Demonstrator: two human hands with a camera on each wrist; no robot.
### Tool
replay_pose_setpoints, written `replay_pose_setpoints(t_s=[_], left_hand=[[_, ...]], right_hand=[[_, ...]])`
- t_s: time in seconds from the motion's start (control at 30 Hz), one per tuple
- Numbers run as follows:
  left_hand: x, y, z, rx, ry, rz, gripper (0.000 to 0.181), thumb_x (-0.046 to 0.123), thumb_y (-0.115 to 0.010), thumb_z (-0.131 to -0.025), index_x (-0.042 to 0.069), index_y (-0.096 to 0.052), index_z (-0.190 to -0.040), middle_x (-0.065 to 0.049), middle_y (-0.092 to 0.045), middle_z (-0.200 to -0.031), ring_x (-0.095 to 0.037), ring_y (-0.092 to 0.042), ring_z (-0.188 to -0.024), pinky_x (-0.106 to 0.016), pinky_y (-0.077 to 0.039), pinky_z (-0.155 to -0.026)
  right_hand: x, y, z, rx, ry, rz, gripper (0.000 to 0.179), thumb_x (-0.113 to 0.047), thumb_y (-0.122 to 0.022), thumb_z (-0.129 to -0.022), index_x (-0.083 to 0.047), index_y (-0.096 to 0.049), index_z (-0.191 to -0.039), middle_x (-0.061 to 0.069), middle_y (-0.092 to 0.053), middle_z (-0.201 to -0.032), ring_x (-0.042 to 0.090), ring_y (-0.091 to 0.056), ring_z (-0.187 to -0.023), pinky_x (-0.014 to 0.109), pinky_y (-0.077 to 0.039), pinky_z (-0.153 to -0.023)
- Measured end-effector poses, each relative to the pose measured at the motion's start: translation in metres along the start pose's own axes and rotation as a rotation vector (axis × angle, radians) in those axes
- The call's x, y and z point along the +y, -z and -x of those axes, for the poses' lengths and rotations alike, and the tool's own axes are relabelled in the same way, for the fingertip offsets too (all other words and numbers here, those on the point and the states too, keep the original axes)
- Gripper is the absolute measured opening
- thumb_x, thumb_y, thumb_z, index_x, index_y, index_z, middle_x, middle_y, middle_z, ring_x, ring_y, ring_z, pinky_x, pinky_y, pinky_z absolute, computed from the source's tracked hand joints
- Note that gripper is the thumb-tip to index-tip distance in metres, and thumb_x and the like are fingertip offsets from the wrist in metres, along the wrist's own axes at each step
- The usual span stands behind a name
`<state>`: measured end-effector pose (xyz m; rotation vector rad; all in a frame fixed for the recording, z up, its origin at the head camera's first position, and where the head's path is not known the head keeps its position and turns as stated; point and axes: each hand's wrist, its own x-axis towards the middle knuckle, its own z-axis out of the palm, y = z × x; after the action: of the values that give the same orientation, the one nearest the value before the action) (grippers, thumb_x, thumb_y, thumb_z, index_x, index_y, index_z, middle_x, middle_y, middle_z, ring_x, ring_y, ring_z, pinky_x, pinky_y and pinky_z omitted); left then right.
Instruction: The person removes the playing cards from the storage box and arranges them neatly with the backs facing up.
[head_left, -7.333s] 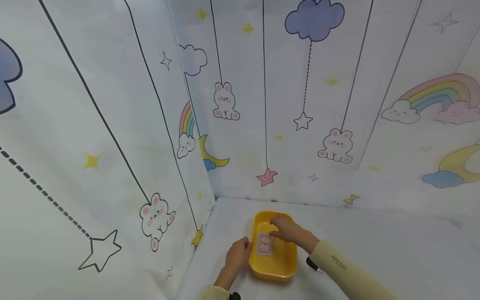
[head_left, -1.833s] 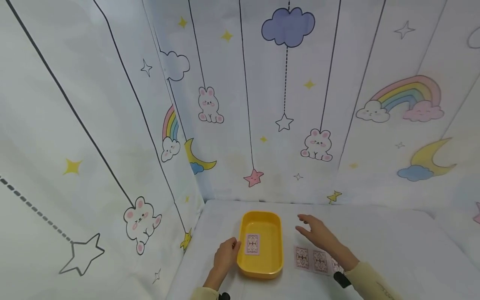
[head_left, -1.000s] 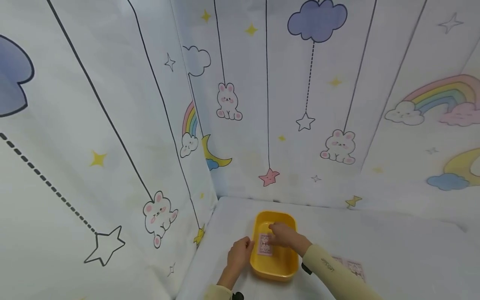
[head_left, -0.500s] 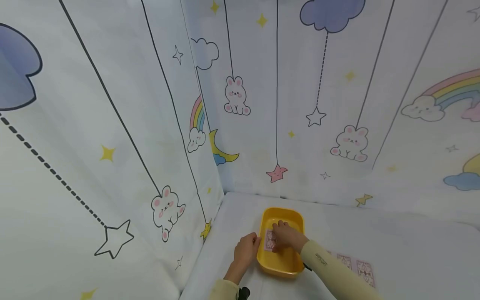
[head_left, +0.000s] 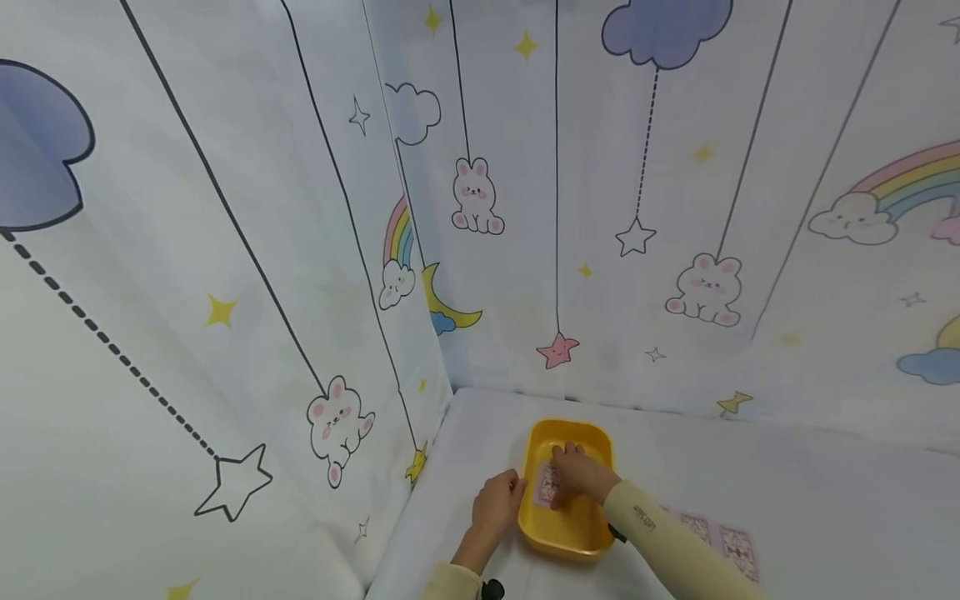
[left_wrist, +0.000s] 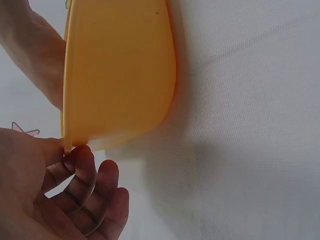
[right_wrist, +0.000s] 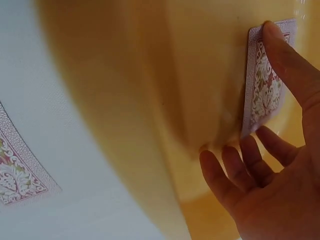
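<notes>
A yellow plastic basin (head_left: 564, 546) stands on the white tabletop, with a patterned playing card (head_left: 543, 487) lying face down inside toward its left wall. My left hand (head_left: 497, 504) pinches the basin's left rim; in the left wrist view the thumb and index finger meet at that rim, the other fingers curled below it. Inside the basin, my right hand (head_left: 581, 475) grips the card. The right wrist view shows its thumb on one edge of the card (right_wrist: 267, 80) and fingertips at the opposite edge. In the head view the hand covers the card's right part.
To the right of the basin several more face-down cards (head_left: 738, 546) lie in a row, partly hidden by the right sleeve (head_left: 667, 533). Printed white curtains (head_left: 510, 275) rise behind and to the left of the table.
My right hand has come from right of the basin, near the row of cards, down into it and taken hold of the card. My left hand stays at the rim. The head view has shifted.
</notes>
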<state>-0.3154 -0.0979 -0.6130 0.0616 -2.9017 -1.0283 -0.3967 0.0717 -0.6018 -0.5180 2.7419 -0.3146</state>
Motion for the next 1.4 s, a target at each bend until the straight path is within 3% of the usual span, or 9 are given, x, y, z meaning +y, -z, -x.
replay_pose_setpoints(t_s=[0.17,0.3,0.43,0.57,0.73,0.97,1.1,1.27,1.4], left_hand=[[0.002,0.0,0.001,0.008,-0.021,0.0,0.027,0.026,-0.061,-0.101,0.013,-0.055,-0.078,0.005,-0.047,-0.065,-0.008,-0.042,-0.054,-0.023,-0.032,-0.049],[0.003,0.001,0.001,0.012,-0.024,0.002,0.026,0.025,-0.061,-0.101,0.012,-0.055,-0.079,0.004,-0.047,-0.065,-0.009,-0.042,-0.054,-0.023,-0.032,-0.049],[0.002,0.001,0.001,0.009,-0.008,-0.002,0.026,0.026,-0.06,-0.101,0.013,-0.056,-0.079,0.005,-0.047,-0.066,-0.008,-0.041,-0.055,-0.023,-0.032,-0.049],[0.001,-0.001,0.002,0.015,-0.007,-0.003,0.025,0.026,-0.061,-0.101,0.013,-0.056,-0.08,0.005,-0.048,-0.066,-0.008,-0.042,-0.055,-0.023,-0.032,-0.049],[0.001,-0.004,0.003,0.004,-0.009,0.001,0.026,0.027,-0.061,-0.101,0.013,-0.055,-0.079,0.005,-0.046,-0.065,-0.008,-0.041,-0.055,-0.023,-0.031,-0.049],[0.004,-0.004,0.002,0.002,-0.014,0.007,0.026,0.026,-0.061,-0.101,0.013,-0.055,-0.079,0.005,-0.046,-0.064,-0.008,-0.041,-0.055,-0.023,-0.031,-0.049],[0.005,-0.003,0.002,-0.002,-0.014,0.012,0.026,0.026,-0.061,-0.101,0.013,-0.056,-0.079,0.005,-0.046,-0.065,-0.009,-0.042,-0.055,-0.023,-0.032,-0.049],[0.002,0.0,0.003,0.002,-0.002,0.015,0.025,0.025,-0.061,-0.101,0.013,-0.055,-0.08,0.004,-0.047,-0.065,-0.01,-0.043,-0.055,-0.023,-0.032,-0.049],[0.002,0.0,0.005,0.021,-0.017,0.014,0.025,0.024,-0.061,-0.101,0.012,-0.055,-0.08,0.004,-0.046,-0.065,-0.01,-0.042,-0.055,-0.024,-0.031,-0.049]], right_hand=[[0.003,0.001,-0.004,0.041,0.005,0.013,0.084,-0.028,-0.09,-0.075,0.001,-0.042,-0.138,0.028,-0.047,-0.135,0.041,-0.047,-0.12,0.055,-0.041,-0.109],[0.005,0.003,-0.006,0.079,0.037,-0.046,0.071,-0.018,-0.083,-0.082,0.002,-0.043,-0.138,0.027,-0.052,-0.132,0.039,-0.053,-0.118,0.055,-0.044,-0.105],[0.008,0.003,-0.007,0.116,0.08,-0.138,0.047,-0.012,-0.077,-0.089,0.0,-0.05,-0.126,0.016,-0.064,-0.109,0.027,-0.061,-0.096,0.048,-0.052,-0.093],[0.01,0.003,-0.006,0.149,0.105,-0.209,0.03,-0.008,-0.075,-0.089,-0.005,-0.053,-0.109,0.006,-0.06,-0.09,0.02,-0.053,-0.08,0.042,-0.051,-0.08],[0.014,0.003,-0.006,0.166,0.08,-0.205,0.024,-0.009,-0.076,-0.088,-0.006,-0.058,-0.104,0.004,-0.062,-0.09,0.018,-0.052,-0.079,0.041,-0.051,-0.079],[0.017,0.003,-0.006,0.155,0.084,-0.158,0.029,-0.011,-0.077,-0.088,-0.001,-0.066,-0.112,0.013,-0.07,-0.108,0.024,-0.063,-0.094,0.049,-0.052,-0.094],[0.024,0.002,-0.01,0.12,0.064,-0.287,0.031,-0.006,-0.072,-0.09,-0.002,-0.065,-0.12,0.012,-0.069,-0.111,0.023,-0.062,-0.094,0.047,-0.053,-0.093],[0.029,0.015,-0.001,0.089,0.071,-0.509,0.03,-0.003,-0.072,-0.09,-0.002,-0.059,-0.117,0.007,-0.062,-0.09,0.019,-0.057,-0.076,0.035,-0.054,-0.072],[0.041,0.024,0.014,0.097,0.127,-0.579,0.027,-0.008,-0.072,-0.091,-0.003,-0.055,-0.112,0.007,-0.063,-0.082,0.02,-0.061,-0.071,0.034,-0.056,-0.066]])
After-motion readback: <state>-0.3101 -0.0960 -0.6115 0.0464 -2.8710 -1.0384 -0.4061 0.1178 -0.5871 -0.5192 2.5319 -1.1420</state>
